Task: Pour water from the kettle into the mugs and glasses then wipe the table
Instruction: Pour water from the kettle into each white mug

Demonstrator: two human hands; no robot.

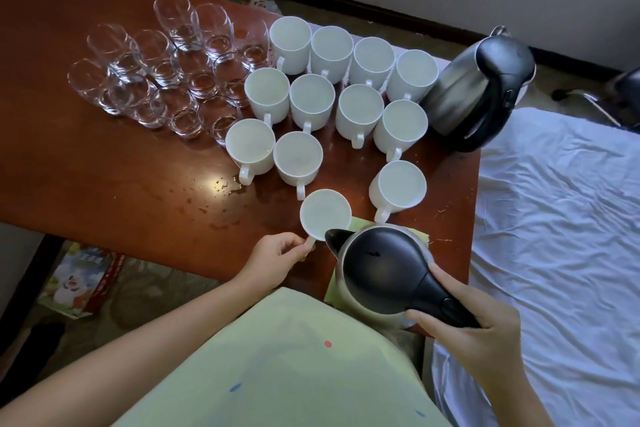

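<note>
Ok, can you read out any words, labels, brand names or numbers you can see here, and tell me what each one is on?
Nothing reads clearly.
Cartoon box on the floor, left of the table: large characters at its top, too blurred to read.
Printed packet on the floor beyond the table: no readable text.
Near kettle, far kettle, mugs and glasses: no markings visible.

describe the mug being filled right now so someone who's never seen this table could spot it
Start at the red-brown table and its block of white mugs. The mug being filled sits at the near edge, closest to the person. Unlike the others, its handle is pinched by the left hand and the spout of the kettle held by the right hand hangs over its rim.
</note>
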